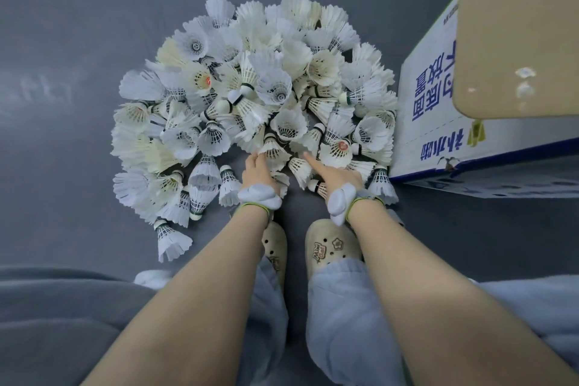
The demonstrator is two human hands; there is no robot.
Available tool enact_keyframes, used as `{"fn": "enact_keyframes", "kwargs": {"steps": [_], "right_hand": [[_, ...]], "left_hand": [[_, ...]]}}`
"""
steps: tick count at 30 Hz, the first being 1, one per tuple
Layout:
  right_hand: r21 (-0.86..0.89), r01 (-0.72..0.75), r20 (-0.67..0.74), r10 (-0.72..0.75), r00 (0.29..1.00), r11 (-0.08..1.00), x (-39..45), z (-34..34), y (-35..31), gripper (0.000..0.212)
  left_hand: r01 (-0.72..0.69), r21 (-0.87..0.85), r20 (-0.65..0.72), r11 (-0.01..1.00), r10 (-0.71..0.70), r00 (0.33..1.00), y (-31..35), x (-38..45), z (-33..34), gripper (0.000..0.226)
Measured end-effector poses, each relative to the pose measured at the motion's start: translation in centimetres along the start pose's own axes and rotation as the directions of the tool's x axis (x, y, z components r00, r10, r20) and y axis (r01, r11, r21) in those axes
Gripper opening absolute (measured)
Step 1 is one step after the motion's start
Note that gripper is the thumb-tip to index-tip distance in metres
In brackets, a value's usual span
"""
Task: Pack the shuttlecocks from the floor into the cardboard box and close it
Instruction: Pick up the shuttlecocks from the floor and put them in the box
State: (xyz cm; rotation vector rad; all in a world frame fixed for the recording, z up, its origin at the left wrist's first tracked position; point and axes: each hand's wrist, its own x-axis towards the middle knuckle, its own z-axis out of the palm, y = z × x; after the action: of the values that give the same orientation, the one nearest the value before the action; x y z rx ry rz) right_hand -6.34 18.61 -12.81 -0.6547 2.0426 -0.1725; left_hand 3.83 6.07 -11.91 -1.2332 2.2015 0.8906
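Beside the cardboard box (429,122), the shuttlecocks (250,94) were heaped on the grey floor (62,41). One was pinched by the left hand (257,170); the right hand (336,175) was extended with the forefinger straight, nothing held. Feathers would best be spared by lifting at the cork.
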Motion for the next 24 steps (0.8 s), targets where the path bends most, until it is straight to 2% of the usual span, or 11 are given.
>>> {"fn": "enact_keyframes", "kwargs": {"steps": [4, 7, 11, 14, 20, 22, 24], "right_hand": [[0.107, -0.016, -0.011, 0.018, 1.000, 0.994, -0.1, -0.5, 0.7, 0.058], [-0.008, 0.043, -0.027, -0.043, 0.999, 0.999, 0.2, -0.9, 0.6, 0.082], [-0.013, 0.029, -0.111, -0.031, 0.993, 0.999, 1.1, -0.9, 0.2, 0.077], [0.051, 0.024, -0.163, -0.016, 0.986, 0.998, 1.6, -0.6, 0.1, 0.067], [0.303, 0.047, -0.045, -0.035, 0.998, 0.952, 0.9, 0.2, -0.5, 0.079], [0.311, 0.048, -0.044, -0.036, 0.998, 0.949, 0.9, 0.5, -0.5, 0.075], [0.275, 0.031, -0.099, -0.004, 0.995, 0.961, 1.2, 0.5, -0.6, 0.065]], "left_hand": [[0.032, 0.015, 0.013, 0.999, -0.032, 0.999, 0.2, 0.3, -0.1, 0.067], [0.027, 0.066, -0.003, 0.997, -0.027, 1.000, 0.3, 0.4, 0.3, 0.069], [0.038, 0.062, -0.002, 0.997, -0.038, 0.999, 0.2, 0.5, 1.1, 0.069], [0.032, 0.061, 0.018, 0.998, -0.033, 0.999, -0.1, 0.2, 1.6, 0.073], [0.048, 0.062, 0.006, 0.997, -0.048, 0.999, 0.2, 0.1, 1.6, 0.078], [0.040, 0.050, -0.004, 0.998, -0.040, 0.999, 0.3, 0.0, 1.7, 0.074], [0.029, 0.022, -0.018, 0.999, -0.029, 0.999, 0.3, -0.2, 1.8, 0.070]]}}
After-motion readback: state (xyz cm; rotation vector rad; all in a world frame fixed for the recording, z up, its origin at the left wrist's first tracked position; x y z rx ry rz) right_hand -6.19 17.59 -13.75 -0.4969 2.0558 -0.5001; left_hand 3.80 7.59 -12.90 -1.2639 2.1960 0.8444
